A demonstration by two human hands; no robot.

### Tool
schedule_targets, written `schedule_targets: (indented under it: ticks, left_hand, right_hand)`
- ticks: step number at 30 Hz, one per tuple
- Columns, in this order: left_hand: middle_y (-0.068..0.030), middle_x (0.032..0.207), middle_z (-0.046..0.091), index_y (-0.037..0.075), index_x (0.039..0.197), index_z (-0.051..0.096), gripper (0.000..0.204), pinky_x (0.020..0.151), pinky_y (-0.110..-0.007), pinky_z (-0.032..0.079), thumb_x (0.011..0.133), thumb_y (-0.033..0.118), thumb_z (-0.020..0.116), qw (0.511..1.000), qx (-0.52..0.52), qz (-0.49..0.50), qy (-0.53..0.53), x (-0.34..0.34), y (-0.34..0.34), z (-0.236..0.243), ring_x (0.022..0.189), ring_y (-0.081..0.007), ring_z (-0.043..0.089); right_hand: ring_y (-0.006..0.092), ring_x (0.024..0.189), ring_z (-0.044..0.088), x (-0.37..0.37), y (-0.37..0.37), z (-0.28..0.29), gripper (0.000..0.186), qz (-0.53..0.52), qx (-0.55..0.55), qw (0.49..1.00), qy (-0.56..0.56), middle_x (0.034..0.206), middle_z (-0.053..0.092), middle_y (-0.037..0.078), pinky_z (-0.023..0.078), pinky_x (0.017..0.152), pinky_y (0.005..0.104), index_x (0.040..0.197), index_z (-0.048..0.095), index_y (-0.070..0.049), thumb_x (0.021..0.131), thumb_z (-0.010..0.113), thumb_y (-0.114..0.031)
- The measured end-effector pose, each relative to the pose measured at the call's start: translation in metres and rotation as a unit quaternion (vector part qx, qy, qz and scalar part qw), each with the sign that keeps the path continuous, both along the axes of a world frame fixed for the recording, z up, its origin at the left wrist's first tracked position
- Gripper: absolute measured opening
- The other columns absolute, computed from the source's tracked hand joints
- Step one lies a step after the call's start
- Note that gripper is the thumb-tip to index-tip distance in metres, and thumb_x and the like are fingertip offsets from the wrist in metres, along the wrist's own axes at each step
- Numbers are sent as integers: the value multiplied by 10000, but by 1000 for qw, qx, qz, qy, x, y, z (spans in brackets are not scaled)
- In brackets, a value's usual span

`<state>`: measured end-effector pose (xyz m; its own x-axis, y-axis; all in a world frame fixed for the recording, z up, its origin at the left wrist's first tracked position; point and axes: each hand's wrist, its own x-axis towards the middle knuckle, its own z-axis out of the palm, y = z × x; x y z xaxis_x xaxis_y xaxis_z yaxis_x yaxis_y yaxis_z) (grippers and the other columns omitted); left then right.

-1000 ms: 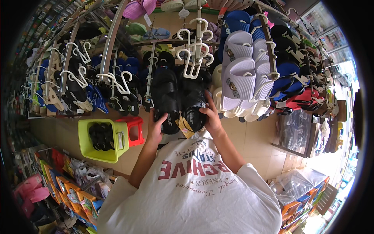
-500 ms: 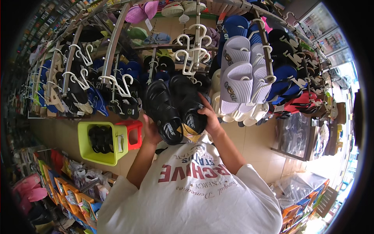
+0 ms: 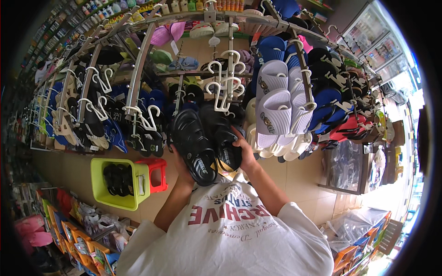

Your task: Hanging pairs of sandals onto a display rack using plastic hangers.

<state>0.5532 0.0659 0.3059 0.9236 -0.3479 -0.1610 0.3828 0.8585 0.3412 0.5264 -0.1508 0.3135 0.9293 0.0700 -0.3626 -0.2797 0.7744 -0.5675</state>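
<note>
A pair of black strapped sandals is held up before my chest, toes pointing away toward the rack. My left hand (image 3: 183,169) grips the left sandal (image 3: 189,138) from its outer side near the heel; most of its fingers are hidden beneath the sole. My right hand (image 3: 246,152) is closed around the right sandal (image 3: 226,146), with fingers over its edge near the heel strap. A strip of yellowish paper or card shows between the two heels. Just beyond the toes hang empty white hooks (image 3: 224,87) on a metal upright.
Lilac slides (image 3: 275,112) hang to the right of the sandals, and rows of dark footwear (image 3: 94,110) to the left. A lime-green bin (image 3: 98,184) with black footwear inside stands at lower left, beside a red stool-like piece (image 3: 158,175). Packaged goods (image 3: 350,225) sit at lower right.
The view has tilted up, so the rack and bin appear lower. My left hand has slid further under the left sandal. Both sandals stay held.
</note>
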Motion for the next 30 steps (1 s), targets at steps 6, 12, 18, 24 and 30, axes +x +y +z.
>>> schedule_targets:
  ticks: [6, 12, 18, 24, 30]
  left_hand:
    - [-119, 1323, 597, 71, 1391, 504, 525, 1037, -426, 481, 1047, 442, 362, 999, 2, -33, -21, 0, 2, -29, 1169, -284, 602]
    - [-106, 1317, 604, 79, 1394, 508, 529, 1035, -421, 481, 1044, 447, 360, 998, -3, -60, -11, -2, 3, -23, 1160, -276, 607]
    - [-93, 1363, 561, 89, 1430, 461, 538, 1093, -384, 425, 1044, 456, 391, 996, 63, -56, -13, -13, 8, -47, 1230, -242, 545]
    - [-85, 1416, 491, 92, 1476, 370, 452, 1130, -339, 366, 1072, 294, 387, 762, 539, 30, -359, -24, 15, -164, 1281, -205, 475]
    - [-90, 1147, 640, 34, 1236, 588, 308, 970, -327, 504, 1005, 228, 529, 613, 625, 183, -448, -25, 26, -208, 1054, -200, 611]
  right_hand:
    - [303, 1088, 622, -5, 7, 0, 832, -53, -5, 999, 10, 1295, 576, 187, 514, 969, 391, 1529, 285, -46, 728, 499, -122]
    - [286, 1105, 615, -9, 7, -5, 821, -76, -20, 997, 20, 1314, 563, 185, 517, 963, 377, 1532, 302, -60, 734, 491, -83]
    - [286, 1144, 601, -5, 7, 15, 820, -38, -66, 997, -25, 1336, 554, 183, 493, 1001, 365, 1529, 290, -31, 736, 485, -103]
    - [248, 1209, 539, -3, 9, 14, 790, -34, -117, 993, 0, 1375, 520, 165, 437, 1030, 317, 1539, 308, -54, 782, 524, -115]
    - [242, 1350, 426, -6, 7, 14, 741, 23, -330, 944, 22, 1460, 458, 185, 287, 1134, 305, 1524, 345, -37, 845, 575, -223]
